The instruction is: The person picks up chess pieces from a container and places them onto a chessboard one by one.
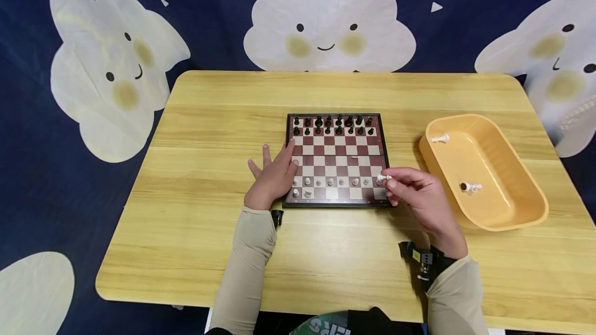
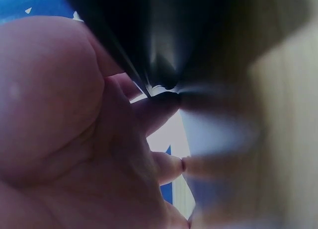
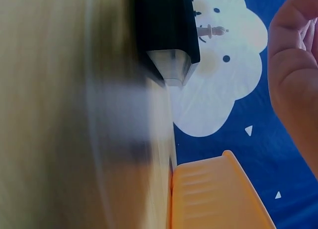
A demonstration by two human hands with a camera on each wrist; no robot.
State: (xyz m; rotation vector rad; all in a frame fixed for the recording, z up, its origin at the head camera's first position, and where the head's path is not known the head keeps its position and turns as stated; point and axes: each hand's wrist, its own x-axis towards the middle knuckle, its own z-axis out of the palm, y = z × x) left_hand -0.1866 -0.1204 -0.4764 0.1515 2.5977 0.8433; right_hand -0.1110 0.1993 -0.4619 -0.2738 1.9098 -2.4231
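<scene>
A chessboard (image 1: 330, 151) lies on the table, its black pieces (image 1: 328, 122) in two rows along the far side. White pawns (image 1: 330, 182) form a row near the close side, with two white pieces (image 1: 295, 193) behind them at the left corner. My left hand (image 1: 272, 182) rests on the board's left edge, fingers spread. Over the near right corner, my right hand (image 1: 421, 200) pinches a white chess piece (image 1: 384, 177) held sideways; its exact kind is too small to tell. In the right wrist view, part of the right hand (image 3: 298, 85) appears beside the board (image 3: 169, 25).
An orange plastic basin (image 1: 523, 169) stands right of the board. Inside it lie two white chess pieces, one at the far left (image 1: 440, 138) and one nearer (image 1: 471, 187). A cloud-patterned dark blue cloth (image 1: 214, 14) hangs behind the wooden table (image 1: 195, 169).
</scene>
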